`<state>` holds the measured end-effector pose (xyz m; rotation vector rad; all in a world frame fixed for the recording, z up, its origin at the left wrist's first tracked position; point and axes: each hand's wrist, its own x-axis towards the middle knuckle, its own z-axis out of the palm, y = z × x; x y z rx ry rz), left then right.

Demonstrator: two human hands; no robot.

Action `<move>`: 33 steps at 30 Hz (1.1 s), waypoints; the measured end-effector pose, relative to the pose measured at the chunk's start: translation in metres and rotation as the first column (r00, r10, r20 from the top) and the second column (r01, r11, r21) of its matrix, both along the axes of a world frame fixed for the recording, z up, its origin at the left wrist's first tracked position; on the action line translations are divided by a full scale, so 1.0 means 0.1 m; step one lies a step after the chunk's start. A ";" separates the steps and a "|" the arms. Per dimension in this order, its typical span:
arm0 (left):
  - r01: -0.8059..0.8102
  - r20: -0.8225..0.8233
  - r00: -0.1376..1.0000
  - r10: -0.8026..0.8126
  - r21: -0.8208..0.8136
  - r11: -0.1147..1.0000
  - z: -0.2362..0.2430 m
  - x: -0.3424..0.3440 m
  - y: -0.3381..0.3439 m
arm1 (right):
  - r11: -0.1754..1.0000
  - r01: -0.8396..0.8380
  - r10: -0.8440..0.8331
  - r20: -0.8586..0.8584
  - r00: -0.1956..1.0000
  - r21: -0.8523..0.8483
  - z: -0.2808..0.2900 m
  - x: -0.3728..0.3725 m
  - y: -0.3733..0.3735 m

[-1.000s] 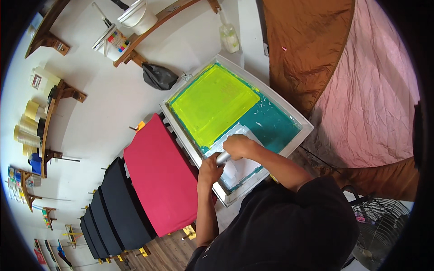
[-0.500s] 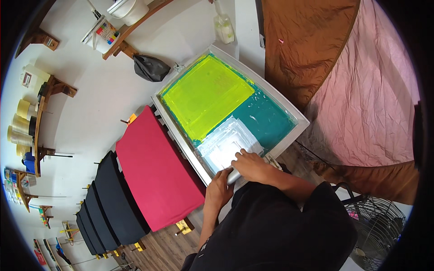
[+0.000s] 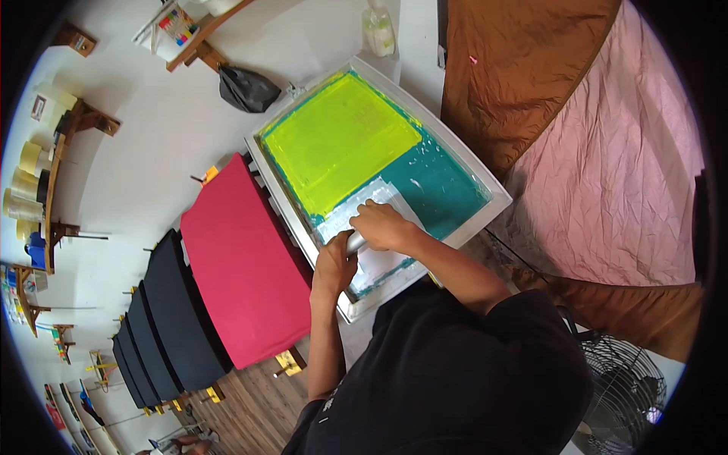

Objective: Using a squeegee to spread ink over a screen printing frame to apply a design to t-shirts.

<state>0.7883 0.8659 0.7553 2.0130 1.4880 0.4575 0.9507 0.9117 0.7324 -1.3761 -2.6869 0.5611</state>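
My left hand [image 3: 334,262] and my right hand [image 3: 381,224] are closed side by side on a squeegee [image 3: 354,242]. Only a short silvery piece of it shows between them; its blade is hidden. Beneath the hands lies the near part of a silk screen with a pale metal frame [image 3: 494,203]. White ink [image 3: 375,267] is spread around and behind the squeegee. Farther off, the mesh has a large yellow-green rectangle [image 3: 341,140], with a teal area [image 3: 444,189] to its right.
Left of the screen, a red-covered board [image 3: 246,265] sits beside several black-covered boards [image 3: 178,322]. Shelves with tape rolls [image 3: 26,186] and a tub [image 3: 171,30] line the wall. A brown and pink cloth [image 3: 599,174] hangs at right, above a wire fan [image 3: 622,379].
Both hands have pushed the squeegee away from my body, over the white ink. More of the screen's near end shows behind it. The whole view has shifted slightly.
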 end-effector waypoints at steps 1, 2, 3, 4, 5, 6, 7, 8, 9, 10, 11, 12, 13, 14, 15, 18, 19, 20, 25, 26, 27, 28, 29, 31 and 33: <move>-0.012 0.033 0.999 0.010 0.055 0.998 -0.07 -0.03 -0.03 | 0.994 0.042 -0.033 -0.091 0.995 0.098 -0.08 -0.02 -0.07; -0.013 0.054 0.998 0.009 0.084 0.996 -0.11 -0.04 -0.08 | 0.977 0.096 -0.062 -0.182 0.981 0.188 -0.10 -0.03 -0.14; -0.012 0.056 0.998 0.007 0.090 0.996 -0.11 -0.04 -0.14 | 0.983 0.098 -0.071 -0.171 0.983 0.154 -0.09 -0.03 -0.25; -0.013 0.057 0.998 0.008 0.097 0.995 -0.09 -0.03 -0.24 | 0.987 0.106 -0.084 -0.173 0.981 0.122 -0.08 -0.01 -0.36; -0.009 0.070 0.998 0.007 0.036 0.999 -0.08 -0.02 -0.34 | 0.990 0.109 -0.092 -0.175 0.980 0.091 -0.07 0.01 -0.47; 0.005 0.063 0.998 -0.009 0.049 0.999 -0.10 -0.01 -0.45 | 0.996 0.083 -0.075 -0.159 0.984 0.045 -0.03 0.05 -0.55; 0.008 0.058 0.998 -0.008 -0.002 1.000 -0.02 0.03 -0.54 | 0.997 0.076 -0.070 -0.152 0.986 0.031 0.02 0.09 -0.63; 0.035 0.070 0.997 -0.035 0.002 0.999 -0.01 0.05 -0.60 | 0.997 0.070 -0.067 -0.147 0.987 0.016 0.06 0.13 -0.71; 0.014 0.045 0.999 -0.012 -0.049 0.999 -0.01 0.06 -0.68 | 0.998 0.057 -0.057 -0.148 0.987 0.000 0.09 0.15 -0.76; -0.008 0.018 1.000 0.009 -0.100 0.995 0.05 0.08 -0.71 | 0.998 0.058 -0.057 -0.148 0.987 0.003 0.11 0.17 -0.75; -0.003 -0.004 1.000 0.003 -0.154 0.988 0.14 0.09 -0.71 | 1.000 0.019 -0.020 -0.122 0.992 -0.011 0.14 0.19 -0.73; 0.003 -0.052 0.999 -0.014 -0.203 0.979 0.21 0.09 -0.66 | 0.999 -0.020 0.017 -0.096 0.995 -0.025 0.17 0.20 -0.70; 0.004 -0.098 0.995 -0.030 -0.252 0.968 0.27 0.08 -0.60 | 0.993 -0.029 0.027 -0.018 0.999 -0.112 0.23 0.19 -0.63; 0.011 -0.115 0.992 -0.043 -0.267 0.964 0.30 0.06 -0.50 | 0.989 -0.024 0.027 0.018 0.999 -0.149 0.27 0.16 -0.54; 0.027 -0.122 0.991 -0.055 -0.224 0.974 0.31 0.04 -0.41 | 0.982 -0.017 0.028 0.054 0.998 -0.187 0.31 0.14 -0.44; 0.015 -0.177 0.983 -0.044 -0.162 0.987 0.31 0.00 -0.03 | 0.993 0.056 -0.055 0.004 0.998 -0.101 0.35 0.10 -0.11; 0.001 -0.168 0.985 -0.024 -0.132 0.991 0.27 0.03 0.07 | 0.989 0.084 -0.080 0.037 0.996 -0.125 0.33 0.10 0.02; -0.008 -0.149 0.989 -0.008 -0.110 0.994 0.25 0.06 0.18 | 0.992 0.094 -0.091 0.038 0.995 -0.088 0.32 0.12 0.14; 0.013 -0.111 0.994 -0.017 -0.041 0.999 -0.10 0.12 0.42 | 0.994 0.081 -0.072 0.116 0.991 -0.073 0.20 0.19 0.39; 0.005 -0.133 0.991 -0.011 -0.042 0.999 -0.08 0.14 0.39 | 0.994 0.081 -0.071 0.121 0.990 -0.080 0.10 0.20 0.35; 0.011 -0.088 0.996 -0.013 -0.020 1.000 -0.11 0.13 0.35 | 0.995 0.094 -0.092 0.056 0.994 -0.021 0.01 0.21 0.29; 0.011 -0.047 0.999 -0.011 0.002 1.000 -0.13 0.09 0.29 | 0.994 0.106 -0.105 -0.014 0.994 0.037 -0.05 0.19 0.21; 0.026 -0.039 0.999 -0.025 0.011 1.000 -0.16 0.05 0.22 | 0.993 0.105 -0.102 -0.048 0.994 0.053 -0.01 0.16 0.09; 0.058 -0.033 0.998 -0.057 0.043 0.997 -0.14 0.03 0.03 | 0.990 0.115 -0.106 -0.114 0.988 0.077 -0.05 0.16 -0.14; 0.048 -0.007 0.999 -0.048 0.028 0.998 -0.18 0.03 -0.16 | 0.991 0.131 -0.131 -0.080 0.988 -0.001 0.01 0.16 -0.34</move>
